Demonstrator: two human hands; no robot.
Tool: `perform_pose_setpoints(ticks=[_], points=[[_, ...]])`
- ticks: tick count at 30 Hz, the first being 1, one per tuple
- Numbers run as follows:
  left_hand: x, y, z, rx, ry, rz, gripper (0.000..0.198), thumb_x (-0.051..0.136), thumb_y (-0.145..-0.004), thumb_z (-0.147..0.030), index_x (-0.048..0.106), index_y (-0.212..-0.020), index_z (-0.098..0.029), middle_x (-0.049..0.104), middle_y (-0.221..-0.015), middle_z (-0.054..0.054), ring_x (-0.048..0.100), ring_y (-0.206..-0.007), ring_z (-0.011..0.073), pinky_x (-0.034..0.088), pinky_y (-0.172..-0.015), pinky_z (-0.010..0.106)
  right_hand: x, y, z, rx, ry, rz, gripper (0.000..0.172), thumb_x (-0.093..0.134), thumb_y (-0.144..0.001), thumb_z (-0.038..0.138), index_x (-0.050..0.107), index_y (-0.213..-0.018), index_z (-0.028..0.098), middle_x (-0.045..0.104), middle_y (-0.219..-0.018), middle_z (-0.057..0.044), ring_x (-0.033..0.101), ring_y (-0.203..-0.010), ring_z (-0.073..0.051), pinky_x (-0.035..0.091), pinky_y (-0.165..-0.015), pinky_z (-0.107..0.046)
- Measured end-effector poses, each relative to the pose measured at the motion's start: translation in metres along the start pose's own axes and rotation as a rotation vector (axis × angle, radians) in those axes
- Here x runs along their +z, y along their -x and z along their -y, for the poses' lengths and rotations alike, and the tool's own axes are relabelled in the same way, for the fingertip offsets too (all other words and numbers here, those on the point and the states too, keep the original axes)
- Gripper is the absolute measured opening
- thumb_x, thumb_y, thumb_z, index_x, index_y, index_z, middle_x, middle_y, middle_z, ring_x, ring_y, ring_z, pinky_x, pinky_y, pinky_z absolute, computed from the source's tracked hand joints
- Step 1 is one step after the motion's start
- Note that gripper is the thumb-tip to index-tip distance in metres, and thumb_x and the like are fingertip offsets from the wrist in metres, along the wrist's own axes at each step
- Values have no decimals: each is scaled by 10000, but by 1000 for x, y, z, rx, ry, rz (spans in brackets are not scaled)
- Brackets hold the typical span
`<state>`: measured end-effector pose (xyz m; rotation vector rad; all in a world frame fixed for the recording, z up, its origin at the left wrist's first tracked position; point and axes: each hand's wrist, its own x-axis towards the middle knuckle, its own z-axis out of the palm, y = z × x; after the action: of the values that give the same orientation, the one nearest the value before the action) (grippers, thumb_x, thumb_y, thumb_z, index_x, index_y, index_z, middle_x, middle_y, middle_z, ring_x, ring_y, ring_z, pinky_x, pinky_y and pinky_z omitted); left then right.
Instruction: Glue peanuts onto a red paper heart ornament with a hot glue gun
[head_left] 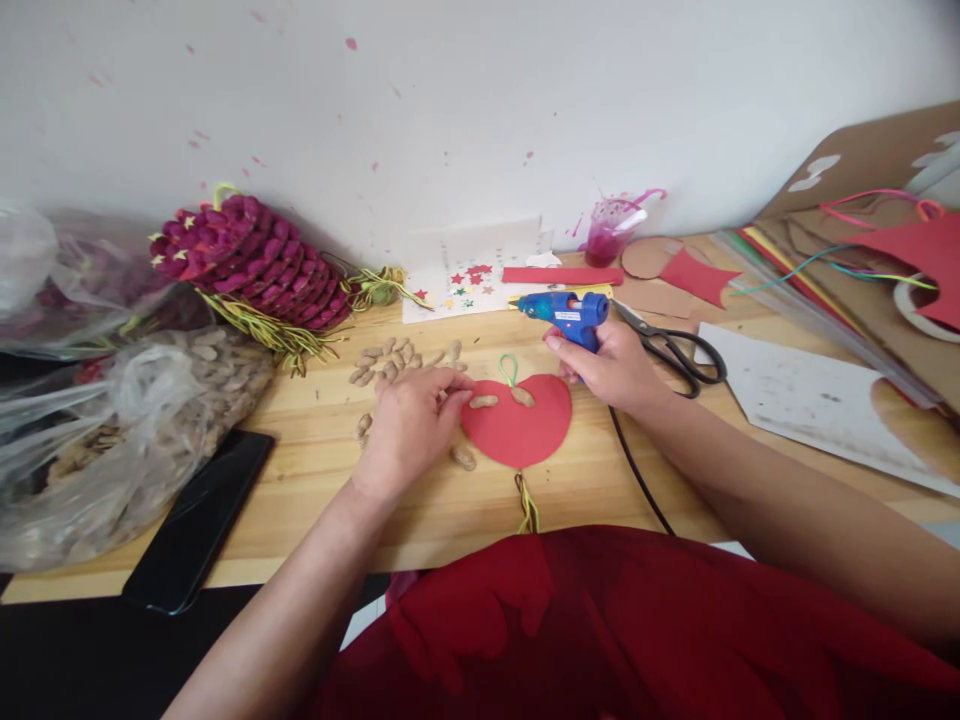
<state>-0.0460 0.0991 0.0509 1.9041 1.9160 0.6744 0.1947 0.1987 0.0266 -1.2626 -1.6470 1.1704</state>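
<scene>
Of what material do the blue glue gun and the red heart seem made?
Glue gun: probably hard plastic; its blue body looks smooth, with slight shine. Heart: perhaps card or felt; flat, matte, evenly red, with a clean edge.

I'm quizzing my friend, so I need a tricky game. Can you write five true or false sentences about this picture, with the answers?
1. The right hand holds a blue glue gun. True.
2. Two peanuts show on the red heart. True.
3. The left hand holds the scissors. False: it is at the red heart's edge, by a peanut.
4. The phone lies beside the cup. False: it lies by the plastic bag.
5. A green loop is at the heart's top. True.
</scene>
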Motion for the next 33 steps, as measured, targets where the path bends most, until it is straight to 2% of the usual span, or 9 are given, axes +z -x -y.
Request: perform_pose_setpoints(ticks=[5,11,16,20,24,30,33], points=[[2,5,-3,105,-115,15,97,717,-954,-325,773,-970,-247,807,-999,64,700,-995,292,477,-947,458,0,0,2,11,-2,-7,259,761,-808,447,692,-835,199,649,-601,6,614,-527,-164,521,-554,-309],[9,6,-12,92,-274,9,130,690,-961,-341,745,-930,-228,795,-949,74,698,-986,320,430,-972,506,-1,0,0,3,32,-4,261,750,-829,452,699,-866,199,672,-615,-9,650,-568,-187,537,-596,-331],[5,8,-14,60,-200,-2,140,694,-941,-347,734,-875,-230,795,-876,52,718,-890,269,473,-890,437,0,1,2,10,36,-5,249,740,-832,444,697,-835,199,664,-591,-8,637,-548,-182,528,-579,-327],[-6,15,-10,-71,-95,-7,88,740,-880,-324,752,-888,-238,781,-819,29,716,-807,237,502,-760,370,0,1,3,-3,15,-15,224,748,-821,425,703,-845,206,657,-591,2,620,-529,-172,518,-561,-320],[-13,24,-4,-147,-58,-25,69,760,-858,-310,764,-875,-243,778,-797,16,709,-760,219,498,-744,363,1,1,2,10,-4,-8,219,752,-811,412,704,-859,204,654,-587,5,614,-517,-171,517,-546,-318],[-8,23,-12,-171,-63,-19,84,759,-863,-315,757,-875,-232,769,-797,26,703,-768,224,495,-739,363,1,0,-1,-12,18,-25,236,749,-821,422,719,-895,200,670,-606,-3,637,-534,-184,535,-568,-335],[-3,17,-19,-138,-99,-24,93,743,-878,-316,744,-877,-223,772,-817,39,709,-790,237,494,-751,375,0,1,1,-10,33,-25,213,739,-829,411,712,-865,203,678,-624,-9,639,-538,-181,534,-575,-334]])
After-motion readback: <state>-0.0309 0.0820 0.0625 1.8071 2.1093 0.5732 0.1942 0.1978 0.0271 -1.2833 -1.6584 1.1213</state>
